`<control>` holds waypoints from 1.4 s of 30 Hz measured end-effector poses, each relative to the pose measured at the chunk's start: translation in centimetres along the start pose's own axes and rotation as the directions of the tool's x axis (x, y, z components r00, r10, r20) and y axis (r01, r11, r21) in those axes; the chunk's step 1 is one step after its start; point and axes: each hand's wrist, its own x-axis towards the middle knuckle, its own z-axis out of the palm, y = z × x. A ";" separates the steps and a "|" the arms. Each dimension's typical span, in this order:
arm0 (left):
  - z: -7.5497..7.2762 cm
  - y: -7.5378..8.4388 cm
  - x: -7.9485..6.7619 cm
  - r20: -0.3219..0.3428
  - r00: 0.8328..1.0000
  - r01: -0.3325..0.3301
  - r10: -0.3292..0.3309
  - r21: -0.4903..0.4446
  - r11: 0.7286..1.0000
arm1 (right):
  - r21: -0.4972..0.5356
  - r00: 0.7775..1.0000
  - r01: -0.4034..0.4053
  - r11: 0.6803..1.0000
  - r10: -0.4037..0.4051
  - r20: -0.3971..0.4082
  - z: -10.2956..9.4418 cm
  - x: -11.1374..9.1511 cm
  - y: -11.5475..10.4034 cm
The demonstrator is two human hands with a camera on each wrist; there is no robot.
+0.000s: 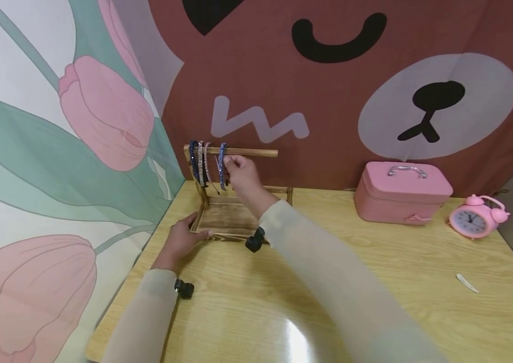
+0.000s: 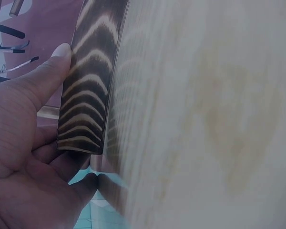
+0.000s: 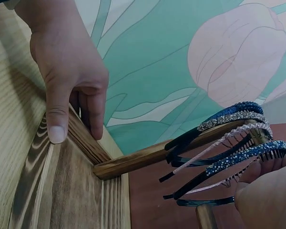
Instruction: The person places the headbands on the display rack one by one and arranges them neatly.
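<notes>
A wooden headband stand (image 1: 225,214) stands on the table by the wall, with a tray base and a rod on top. My left hand (image 1: 181,242) grips the front left corner of its base, thumb on the front strip, as the left wrist view shows on the dark-grained wood (image 2: 86,90). My right hand (image 1: 246,177) pinches a blue glittery headband (image 3: 250,156) hanging on the rod (image 1: 253,152). Further left on the rod hang a dark blue headband (image 1: 194,162), a silver headband (image 1: 201,164) and a pink headband (image 3: 224,139). My right fingertips are partly hidden behind the blue one.
To the right on the table are a pink case (image 1: 403,194) with a metal handle and a pink alarm clock (image 1: 476,218). A small white strip (image 1: 467,283) lies nearer the front. Printed cloth (image 1: 265,65) covers the wall behind the table (image 1: 247,312).
</notes>
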 end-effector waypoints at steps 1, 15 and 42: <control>0.0 0.0 0.0 -0.001 1.000 -0.001 0.001 0.001 1.000 | 0.009 1.000 -0.001 1.000 0.001 -0.006 0.1 0.0 0.0; 1.1 0.8 0.8 0.017 1.000 -0.012 0.012 0.024 1.000 | -0.047 0.997 0.011 0.999 -0.014 -0.070 -1.5 0.1 0.8; -1.5 -0.5 1.7 0.053 0.999 -0.006 0.001 0.093 0.996 | -0.673 0.927 0.373 0.639 -0.244 0.283 -23.6 -11.5 3.7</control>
